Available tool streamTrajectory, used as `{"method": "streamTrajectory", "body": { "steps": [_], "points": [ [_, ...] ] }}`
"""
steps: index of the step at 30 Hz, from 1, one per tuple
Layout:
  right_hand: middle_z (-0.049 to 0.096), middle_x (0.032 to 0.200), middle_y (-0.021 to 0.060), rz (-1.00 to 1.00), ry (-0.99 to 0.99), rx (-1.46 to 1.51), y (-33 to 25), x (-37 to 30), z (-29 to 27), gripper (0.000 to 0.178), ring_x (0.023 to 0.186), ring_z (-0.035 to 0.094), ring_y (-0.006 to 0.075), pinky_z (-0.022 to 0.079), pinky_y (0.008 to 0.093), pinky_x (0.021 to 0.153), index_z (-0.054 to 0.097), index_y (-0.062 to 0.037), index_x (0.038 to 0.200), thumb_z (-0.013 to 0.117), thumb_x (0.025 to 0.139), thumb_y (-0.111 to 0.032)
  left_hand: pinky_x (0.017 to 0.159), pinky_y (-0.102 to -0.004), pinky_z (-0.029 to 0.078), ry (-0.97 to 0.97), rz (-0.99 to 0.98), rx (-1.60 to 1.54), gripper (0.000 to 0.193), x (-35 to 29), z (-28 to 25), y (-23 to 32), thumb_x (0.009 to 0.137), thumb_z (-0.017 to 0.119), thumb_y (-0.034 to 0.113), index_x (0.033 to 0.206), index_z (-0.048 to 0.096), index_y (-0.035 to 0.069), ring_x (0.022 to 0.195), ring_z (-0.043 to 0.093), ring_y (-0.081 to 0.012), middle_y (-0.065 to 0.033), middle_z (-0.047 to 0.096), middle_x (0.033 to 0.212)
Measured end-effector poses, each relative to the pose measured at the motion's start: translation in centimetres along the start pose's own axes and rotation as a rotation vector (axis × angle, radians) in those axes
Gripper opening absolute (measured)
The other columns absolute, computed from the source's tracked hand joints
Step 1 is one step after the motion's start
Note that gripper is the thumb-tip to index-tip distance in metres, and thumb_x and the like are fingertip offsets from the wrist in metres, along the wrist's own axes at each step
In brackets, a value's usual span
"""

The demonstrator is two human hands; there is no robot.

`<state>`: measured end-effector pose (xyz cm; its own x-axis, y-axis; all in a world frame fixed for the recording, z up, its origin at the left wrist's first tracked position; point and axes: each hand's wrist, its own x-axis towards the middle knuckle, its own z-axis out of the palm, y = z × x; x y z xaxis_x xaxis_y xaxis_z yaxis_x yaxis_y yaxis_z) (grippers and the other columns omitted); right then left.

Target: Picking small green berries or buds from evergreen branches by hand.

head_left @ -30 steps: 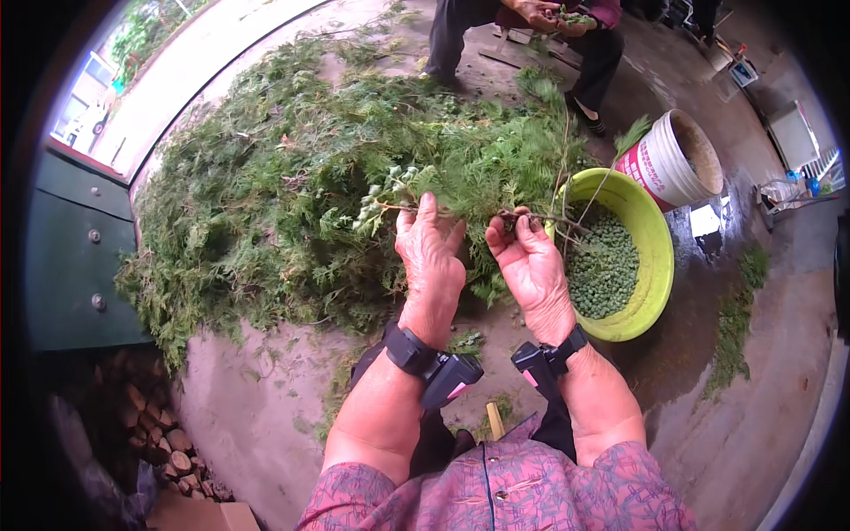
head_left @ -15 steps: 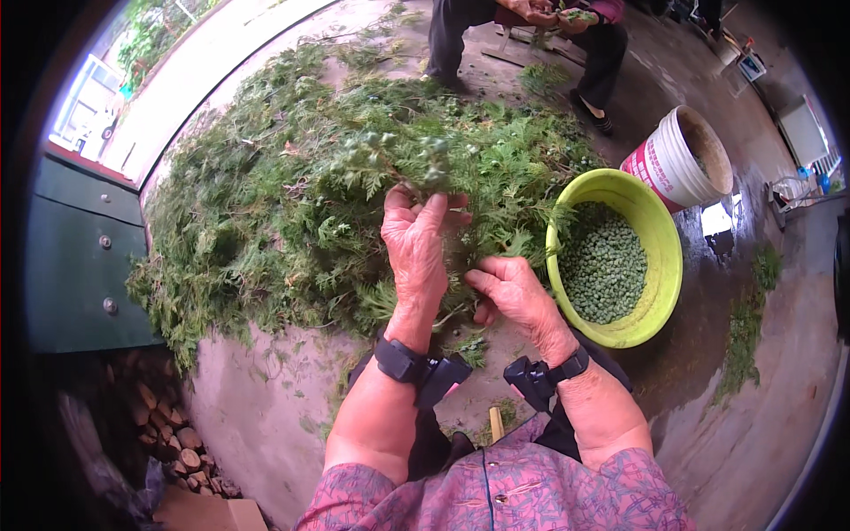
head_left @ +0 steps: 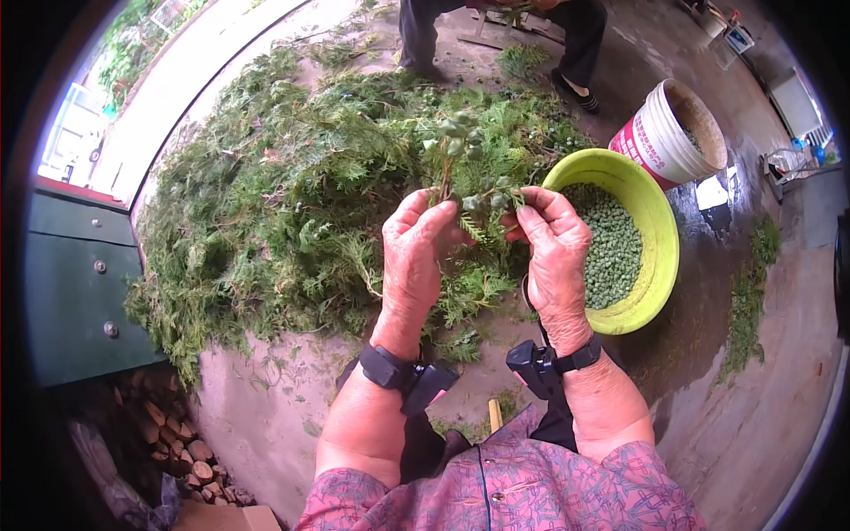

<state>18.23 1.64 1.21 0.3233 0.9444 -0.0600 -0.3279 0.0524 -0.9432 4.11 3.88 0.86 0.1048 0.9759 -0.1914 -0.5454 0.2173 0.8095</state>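
Thumb and fingers of my left hand (head_left: pixel 412 261) are closed on the brown stems of a conifer sprig (head_left: pixel 452 146), which stands up with a cluster of pale green cones at its top. Level with it, my right hand (head_left: pixel 558 252) pinches the leafy end of a side piece bearing more green cones (head_left: pixel 491 200). Whether that piece is still joined to the sprig I cannot tell. Both hands are above the near edge of a heap of cut conifer branches (head_left: pixel 292 195). Right of my right hand, a yellow-green tub (head_left: pixel 660 292) holds many small green cones (head_left: pixel 606 257).
A white and red bucket (head_left: pixel 651 142) stands behind the tub. Beyond the heap sits another person (head_left: pixel 575 44), legs apart. A dark green metal panel (head_left: pixel 80 283) is at the left, with cut firewood (head_left: pixel 190 460) below it. Wet floor (head_left: pixel 708 265) lies to the right.
My right hand has risen from low beside my left wrist to level with my left hand and now pinches the cone-bearing piece. The view has shifted slightly; the other person's hands are mostly cut off.
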Motion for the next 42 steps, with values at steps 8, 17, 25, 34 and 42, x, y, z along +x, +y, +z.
{"method": "streamTrajectory", "body": {
  "steps": [8, 17, 25, 34, 42],
  "points": [
    [0.061, 0.083, 0.0032, -0.328, 0.067, -0.088, -1.0, -0.5, 0.7, 0.011, 0.069, 0.059, 0.0074, 0.048, 0.0190, 0.060, 0.059, 0.0012, 0.095, 0.051, 0.087, 0.003, 0.065, -0.0265, 0.051, 0.016, 0.024, -0.009, 0.023, 0.0, 0.6, -1.0, 0.085, 0.055, 0.010, 0.105, 0.058, -0.002, 0.070, 0.060, -0.0124, -0.0045, 0.061, 0.086],
    [0.060, 0.085, 0.0020, -0.243, -0.128, -0.246, -0.6, -1.3, 0.9, 0.020, 0.061, 0.052, 0.0039, 0.046, 0.0175, 0.057, 0.057, 0.0004, 0.103, 0.054, 0.084, 0.006, 0.066, -0.0269, 0.053, 0.026, 0.089, 0.054, 0.041, 0.0, 0.9, -1.7, 0.079, 0.057, -0.006, 0.118, 0.044, -0.003, 0.074, 0.062, -0.0147, -0.0101, 0.061, 0.090],
    [0.059, 0.088, 0.0026, -0.189, -0.187, -0.448, -0.3, -0.3, 0.2, 0.030, 0.056, 0.050, 0.0058, 0.045, 0.0204, 0.051, 0.057, -0.0010, 0.104, 0.062, 0.075, 0.005, 0.064, -0.0253, 0.054, 0.023, 0.122, 0.097, 0.049, -0.2, 1.4, -1.8, 0.076, 0.058, -0.011, 0.121, 0.039, -0.006, 0.077, 0.060, -0.0138, -0.0104, 0.060, 0.092],
    [0.058, 0.069, 0.0004, 0.202, -0.174, -0.034, -0.8, 0.5, -0.6, 0.013, 0.046, 0.044, 0.0034, 0.035, 0.0172, 0.042, 0.059, 0.0017, 0.094, 0.060, 0.082, -0.005, 0.060, -0.0234, 0.049, -0.019, 0.085, 0.117, 0.047, -0.4, 1.7, -1.8, 0.074, 0.059, -0.011, 0.118, 0.044, -0.005, 0.073, 0.058, -0.0114, -0.0090, 0.061, 0.094],
    [0.055, 0.082, 0.0074, 0.311, -0.138, 0.414, -0.8, 1.5, -1.8, 0.014, 0.063, 0.058, 0.0166, 0.044, 0.0268, 0.052, 0.052, 0.0006, 0.097, 0.053, 0.083, -0.003, 0.057, -0.0218, 0.047, 0.007, -0.055, 0.133, 0.023, -0.5, 1.4, -1.5, 0.078, 0.062, 0.001, 0.101, 0.059, 0.001, 0.070, 0.058, -0.0089, -0.0039, 0.063, 0.087]
  ]
}}
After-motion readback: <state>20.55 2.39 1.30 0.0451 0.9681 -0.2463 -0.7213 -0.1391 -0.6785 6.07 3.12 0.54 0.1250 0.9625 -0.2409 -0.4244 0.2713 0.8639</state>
